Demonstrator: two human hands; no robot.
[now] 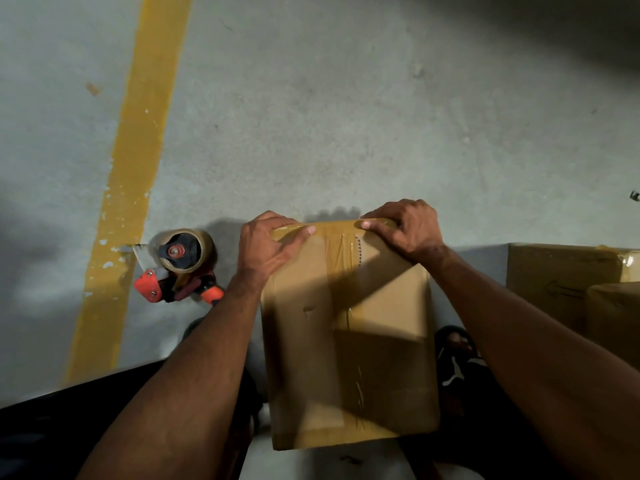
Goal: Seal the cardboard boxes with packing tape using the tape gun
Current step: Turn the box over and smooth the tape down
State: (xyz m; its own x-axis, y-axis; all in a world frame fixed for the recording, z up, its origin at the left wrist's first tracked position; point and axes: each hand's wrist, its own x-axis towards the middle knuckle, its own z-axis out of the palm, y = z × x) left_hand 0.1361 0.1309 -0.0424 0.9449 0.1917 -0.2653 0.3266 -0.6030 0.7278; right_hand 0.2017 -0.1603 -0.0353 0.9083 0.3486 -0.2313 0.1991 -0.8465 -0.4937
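A brown cardboard box (377, 344) stands on the concrete floor between my feet, with a strip of clear packing tape running down its top face. My left hand (266, 247) grips the far left corner of the box, thumb lying on the top face. My right hand (405, 228) grips the far right corner, thumb pressed on the taped edge. The tape gun (180, 266), orange and black with a brown tape roll, lies on the floor to the left of the box, untouched.
More taped cardboard boxes (571, 289) stand at the right edge. A yellow painted line (135, 168) runs up the floor on the left. My sandalled foot (457, 355) sits just right of the box.
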